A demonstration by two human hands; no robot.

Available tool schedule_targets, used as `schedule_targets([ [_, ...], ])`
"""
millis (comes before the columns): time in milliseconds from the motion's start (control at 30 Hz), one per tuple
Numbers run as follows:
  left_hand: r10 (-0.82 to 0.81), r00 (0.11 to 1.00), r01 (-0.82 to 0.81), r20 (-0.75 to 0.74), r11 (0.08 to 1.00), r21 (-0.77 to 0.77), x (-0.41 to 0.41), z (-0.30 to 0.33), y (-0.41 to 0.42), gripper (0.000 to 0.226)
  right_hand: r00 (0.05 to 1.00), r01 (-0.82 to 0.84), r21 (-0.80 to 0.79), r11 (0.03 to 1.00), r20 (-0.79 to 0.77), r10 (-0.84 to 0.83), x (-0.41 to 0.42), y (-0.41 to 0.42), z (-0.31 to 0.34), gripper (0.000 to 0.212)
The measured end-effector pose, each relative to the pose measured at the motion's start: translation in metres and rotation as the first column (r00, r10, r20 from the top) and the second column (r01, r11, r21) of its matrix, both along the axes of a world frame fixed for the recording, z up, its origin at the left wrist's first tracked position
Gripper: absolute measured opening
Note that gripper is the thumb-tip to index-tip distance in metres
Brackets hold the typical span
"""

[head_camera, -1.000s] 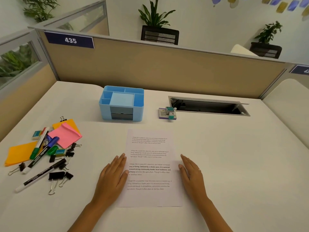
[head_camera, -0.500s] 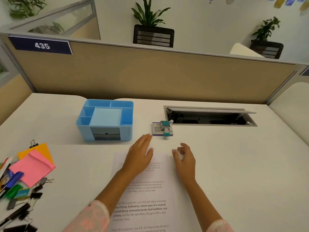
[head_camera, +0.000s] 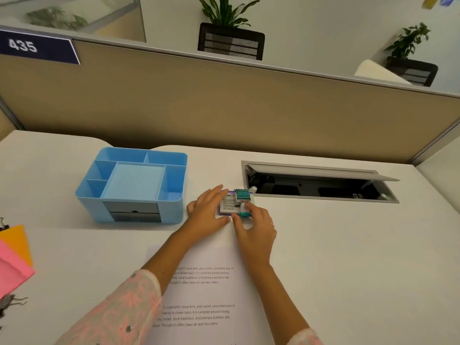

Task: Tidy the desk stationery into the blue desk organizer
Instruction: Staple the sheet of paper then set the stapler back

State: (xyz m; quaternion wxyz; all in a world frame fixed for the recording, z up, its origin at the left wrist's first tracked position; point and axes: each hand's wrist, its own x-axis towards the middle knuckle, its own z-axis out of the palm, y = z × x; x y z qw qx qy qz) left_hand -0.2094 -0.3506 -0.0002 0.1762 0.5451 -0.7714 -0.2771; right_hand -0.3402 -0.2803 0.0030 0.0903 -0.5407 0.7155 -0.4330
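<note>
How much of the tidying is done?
Nothing is done yet: the blue organizer shows nothing in its compartments. In hand: the left hand and right hand are on the small stationery boxes beside it. Left: those, plus the sticky notes and binder clips at the desk's left.

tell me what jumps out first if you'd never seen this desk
Both hands meet over a small stack of stationery boxes mid-desk: the left hand rests against its side, the right hand pinches its near end. Just left stands the blue organizer, its compartments bare, and a printed sheet lies under the forearms.
</note>
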Motion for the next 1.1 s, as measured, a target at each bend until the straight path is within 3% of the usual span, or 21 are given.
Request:
schedule_targets([
  [367,0.024,0.996,-0.020,-0.087,0.999,0.040,0.002,0.004,-0.005,0.059,0.964,0.118,-0.280,0.953,0.261,-0.043,-0.010,0.001,0.021,0.028],
  [633,0.171,0.960,-0.141,-0.221,0.979,0.146,-0.013,0.019,-0.011,0.043,0.940,0.210,-0.303,0.930,0.325,-0.106,-0.028,0.001,0.060,0.031],
  [900,0.241,0.947,-0.230,-0.211,0.970,0.072,-0.022,0.012,-0.016,0.036,0.998,-0.036,0.038,0.999,-0.055,0.038,-0.026,-0.032,0.070,0.035],
  [1100,0.248,0.944,-0.250,-0.216,0.968,0.018,-0.022,0.005,-0.017,0.035,0.982,-0.079,0.080,0.994,-0.167,0.092,-0.014,-0.043,0.059,0.025],
])
